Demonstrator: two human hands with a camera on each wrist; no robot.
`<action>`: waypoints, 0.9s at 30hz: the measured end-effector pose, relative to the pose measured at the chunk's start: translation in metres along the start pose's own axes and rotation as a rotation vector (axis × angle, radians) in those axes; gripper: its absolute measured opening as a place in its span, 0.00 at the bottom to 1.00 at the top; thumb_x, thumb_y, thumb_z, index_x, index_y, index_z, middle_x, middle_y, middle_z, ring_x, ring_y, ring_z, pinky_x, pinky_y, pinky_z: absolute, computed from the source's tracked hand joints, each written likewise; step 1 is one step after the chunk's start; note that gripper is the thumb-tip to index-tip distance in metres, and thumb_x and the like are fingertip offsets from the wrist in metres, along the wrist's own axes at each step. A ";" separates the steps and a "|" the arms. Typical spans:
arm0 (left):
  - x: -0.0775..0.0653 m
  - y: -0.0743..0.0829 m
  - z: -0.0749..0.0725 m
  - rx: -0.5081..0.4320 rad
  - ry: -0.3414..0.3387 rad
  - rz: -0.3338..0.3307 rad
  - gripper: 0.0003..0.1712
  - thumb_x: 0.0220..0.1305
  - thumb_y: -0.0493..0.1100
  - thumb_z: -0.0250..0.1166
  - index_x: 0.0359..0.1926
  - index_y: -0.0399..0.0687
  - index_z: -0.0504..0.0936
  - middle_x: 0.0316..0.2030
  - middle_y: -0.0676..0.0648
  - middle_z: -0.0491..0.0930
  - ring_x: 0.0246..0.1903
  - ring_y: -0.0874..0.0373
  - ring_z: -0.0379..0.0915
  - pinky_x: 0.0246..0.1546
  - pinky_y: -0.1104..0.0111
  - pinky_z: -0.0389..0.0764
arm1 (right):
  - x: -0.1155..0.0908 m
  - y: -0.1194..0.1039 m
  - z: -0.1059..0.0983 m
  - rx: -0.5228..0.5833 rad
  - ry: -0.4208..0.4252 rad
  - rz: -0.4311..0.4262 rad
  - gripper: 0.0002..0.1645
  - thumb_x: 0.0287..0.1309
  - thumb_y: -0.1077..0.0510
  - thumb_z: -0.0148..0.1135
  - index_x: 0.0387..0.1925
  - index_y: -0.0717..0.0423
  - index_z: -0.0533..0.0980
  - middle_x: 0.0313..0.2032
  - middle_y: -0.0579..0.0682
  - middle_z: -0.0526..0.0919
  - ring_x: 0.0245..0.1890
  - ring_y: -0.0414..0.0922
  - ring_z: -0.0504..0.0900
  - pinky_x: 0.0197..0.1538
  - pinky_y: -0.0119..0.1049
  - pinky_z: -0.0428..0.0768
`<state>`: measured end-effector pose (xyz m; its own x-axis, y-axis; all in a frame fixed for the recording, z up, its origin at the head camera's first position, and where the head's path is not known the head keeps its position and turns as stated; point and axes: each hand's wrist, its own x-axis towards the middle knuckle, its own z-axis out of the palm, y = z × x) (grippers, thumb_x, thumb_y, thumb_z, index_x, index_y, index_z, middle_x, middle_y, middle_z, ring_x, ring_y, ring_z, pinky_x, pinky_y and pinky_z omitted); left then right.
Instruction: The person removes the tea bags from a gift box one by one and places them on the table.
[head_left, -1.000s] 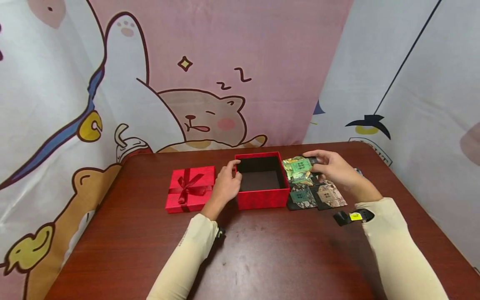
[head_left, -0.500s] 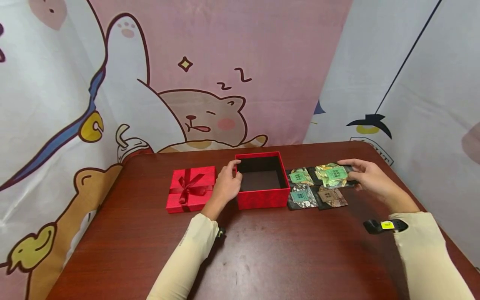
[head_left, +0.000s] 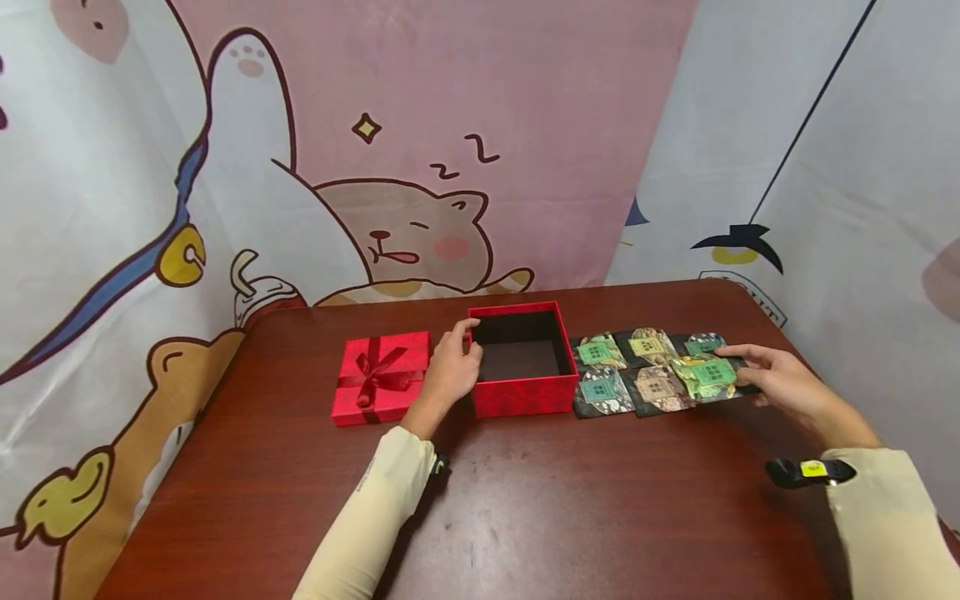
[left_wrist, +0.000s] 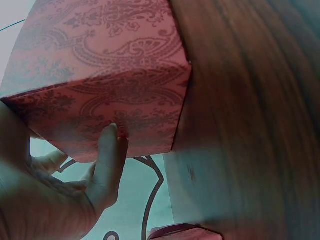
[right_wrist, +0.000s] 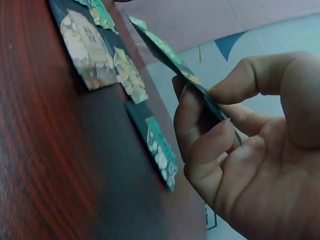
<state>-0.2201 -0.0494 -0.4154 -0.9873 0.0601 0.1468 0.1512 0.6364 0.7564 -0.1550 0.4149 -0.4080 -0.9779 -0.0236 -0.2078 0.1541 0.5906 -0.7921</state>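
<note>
An open-topped red gift box (head_left: 525, 398) with a dark inside stands on the table. My left hand (head_left: 452, 362) grips its left wall, with fingertips at the rim in the head view and a finger (left_wrist: 107, 155) against the patterned side in the left wrist view. My right hand (head_left: 795, 387) pinches a flat black packet with a green label (head_left: 708, 377) between thumb and fingers. In the right wrist view this packet (right_wrist: 170, 55) appears nearly edge-on, tilted above the others. Beneath and left of it lie several similar packets (head_left: 600, 387) in two rows, right of the box.
Left of the box lies its red lid (head_left: 382, 375) with a dark red ribbon bow. The brown wooden table (head_left: 525, 508) extends towards me. A cartoon-printed cloth (head_left: 562, 167) hangs behind the table and at both sides.
My right hand has carried the green-labelled packet rightwards and towards me, from beside the box to the row's right end, uncovering the packets beneath. My left hand stays at the box.
</note>
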 end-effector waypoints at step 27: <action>-0.001 0.002 0.005 0.005 -0.019 0.030 0.25 0.69 0.42 0.54 0.66 0.56 0.71 0.56 0.41 0.76 0.55 0.43 0.73 0.54 0.48 0.72 | -0.015 0.033 -0.001 -0.253 0.045 -0.016 0.35 0.66 0.56 0.57 0.69 0.69 0.60 0.50 0.76 0.75 0.31 0.46 0.76 0.24 0.40 0.76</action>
<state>-0.2193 -0.0446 -0.4169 -0.9831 0.0942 0.1568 0.1805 0.6383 0.7484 -0.1354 0.4355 -0.4306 -0.9861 -0.0019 -0.1664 0.1040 0.7737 -0.6249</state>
